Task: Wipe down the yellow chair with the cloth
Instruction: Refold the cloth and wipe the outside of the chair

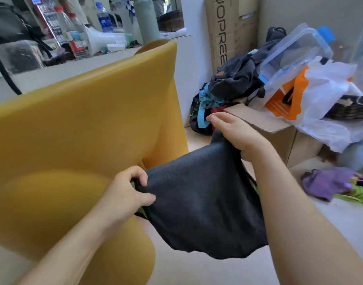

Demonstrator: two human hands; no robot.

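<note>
The yellow chair (84,124) fills the left half of the view, its smooth back towards me and its seat low at the left. A dark grey cloth (199,204) hangs spread between my hands, just right of the chair and off its surface. My left hand (129,194) pinches the cloth's left edge, close to the chair's seat. Higher up, my right hand (236,132) grips the cloth's upper right corner, with its forefinger stretched out to the left.
Behind the chair stands a white counter (59,73) with several bottles (71,33). To the right are cardboard boxes (283,132), a heap of dark clothes (234,79), a clear plastic box (296,52), a white plastic bag (329,89) and purple gloves (329,182).
</note>
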